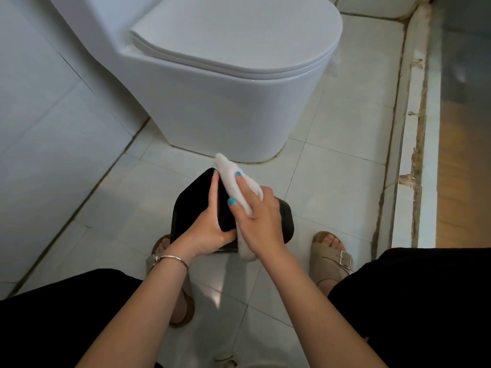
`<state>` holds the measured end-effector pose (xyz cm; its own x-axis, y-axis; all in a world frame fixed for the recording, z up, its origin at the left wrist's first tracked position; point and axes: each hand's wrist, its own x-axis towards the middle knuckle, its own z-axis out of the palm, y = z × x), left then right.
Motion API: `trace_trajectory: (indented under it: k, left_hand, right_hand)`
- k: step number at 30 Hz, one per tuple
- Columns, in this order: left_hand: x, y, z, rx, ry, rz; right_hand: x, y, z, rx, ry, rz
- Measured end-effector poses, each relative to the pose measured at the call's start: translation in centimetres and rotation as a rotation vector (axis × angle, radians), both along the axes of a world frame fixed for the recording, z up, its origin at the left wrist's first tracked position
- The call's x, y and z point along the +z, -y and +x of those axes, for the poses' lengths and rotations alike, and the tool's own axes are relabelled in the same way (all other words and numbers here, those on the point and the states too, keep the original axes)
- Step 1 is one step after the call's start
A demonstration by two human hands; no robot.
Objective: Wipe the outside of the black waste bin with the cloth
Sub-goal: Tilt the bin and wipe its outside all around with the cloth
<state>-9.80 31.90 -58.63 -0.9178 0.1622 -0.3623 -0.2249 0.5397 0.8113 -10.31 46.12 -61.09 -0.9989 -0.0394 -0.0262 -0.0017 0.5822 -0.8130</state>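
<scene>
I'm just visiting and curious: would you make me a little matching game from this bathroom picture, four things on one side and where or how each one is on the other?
Things:
1. black waste bin
2. white cloth
3. toilet
4. bracelet

Descriptions:
A. lid closed
B. on the left wrist
C. gripped by the left hand
D. pressed on the bin by the right hand

Pairs: 1-C, 2-D, 3-A, 4-B

The waste bin (191, 205) is glossy black; the cloth (239, 187) is plain white. Turquoise polish covers the fingernails of the right hand (259, 219). The toilet (225, 88) is white, the floor (332, 160) pale tiles with dark grout. The sandals (332, 257) are beige, the bracelet (170, 258) silver.
</scene>
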Motion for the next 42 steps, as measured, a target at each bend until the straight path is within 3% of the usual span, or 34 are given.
trace_trajectory:
  k: [4, 11, 21, 29, 36, 42]
  left_hand:
    - [0.0, 0.4, 0.0, -0.031, -0.007, 0.013]
    - [0.7, 0.1, 0.4, -0.037, -0.004, -0.027]
    - [0.8, -1.4, -1.8, -0.136, -0.007, -0.089]
    - [1.6, -1.0, -2.0, -0.169, -0.006, -0.144]
    - [0.6, -0.8, -1.6, -0.157, 0.001, -0.085]
    - [1.3, -1.1, -1.5, -0.124, 0.022, -0.089]
  right_hand:
    - [-1.0, -1.0, 0.3, 0.038, -0.051, 0.024]
    - [-4.0, -4.3, -0.3, -0.185, 0.248, 0.076]
    - [0.7, -1.7, -0.7, -0.007, 0.029, 0.015]
    - [-1.9, -5.3, -1.2, -0.124, 0.29, 0.017]
    - [2.3, -1.9, -1.2, 0.054, 0.135, 0.003]
    - [0.6, -3.3, -1.9, 0.002, 0.162, 0.164]
